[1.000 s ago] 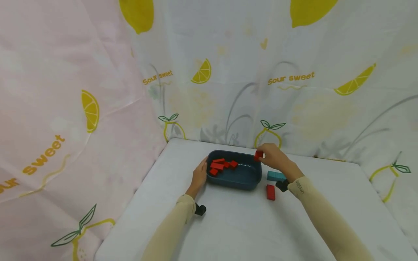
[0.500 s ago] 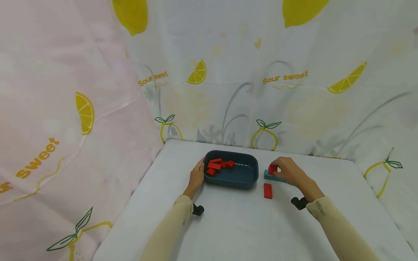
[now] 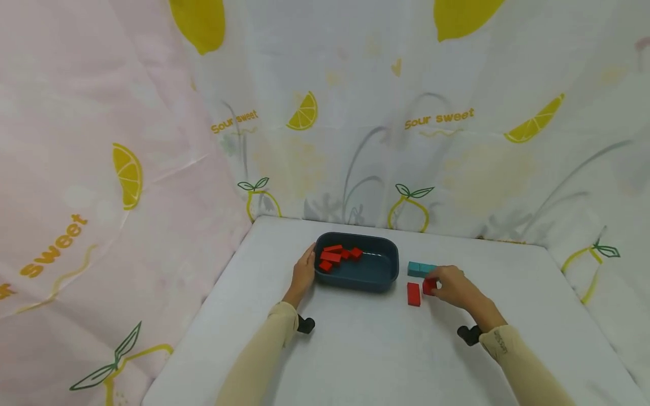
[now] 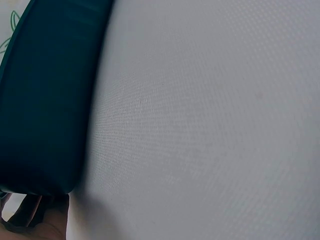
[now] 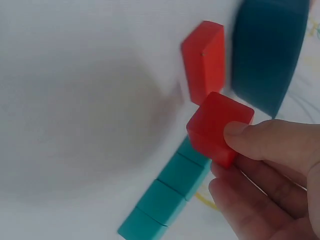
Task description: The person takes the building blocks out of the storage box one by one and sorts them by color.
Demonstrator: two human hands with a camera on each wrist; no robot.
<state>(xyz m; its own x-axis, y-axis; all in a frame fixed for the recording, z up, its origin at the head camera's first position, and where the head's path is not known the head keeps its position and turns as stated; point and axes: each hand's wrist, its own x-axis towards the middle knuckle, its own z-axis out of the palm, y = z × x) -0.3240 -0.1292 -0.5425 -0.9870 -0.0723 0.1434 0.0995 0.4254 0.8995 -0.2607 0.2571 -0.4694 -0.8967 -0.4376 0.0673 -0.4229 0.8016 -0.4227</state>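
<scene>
My right hand (image 3: 456, 286) pinches a red cube-like block (image 5: 215, 120) between thumb and fingers, just above the table. Left of it, a longer red block (image 3: 413, 294) lies by itself. Behind that hand is a row of teal blocks (image 5: 161, 200), its right part covered by the hand in the head view. My left hand (image 3: 302, 275) rests on the left end of a dark blue bin (image 3: 355, 282), fingers along its outer wall. The left wrist view shows its fingers (image 4: 50, 220) touching the bin's end. Several red blocks (image 3: 331, 257) lie in the bin's left part.
A white table (image 3: 355, 349) carries everything. Behind it hangs a lemon-print cloth (image 3: 350, 158), and another pinkish cloth (image 3: 172, 214) hangs along the left side. Bare table surface shows in front of the bin.
My right hand has carried the red block from the bin's right rim, past the teal row, down beside the lone red block. My left hand stays at the bin. The head view shifts slightly.
</scene>
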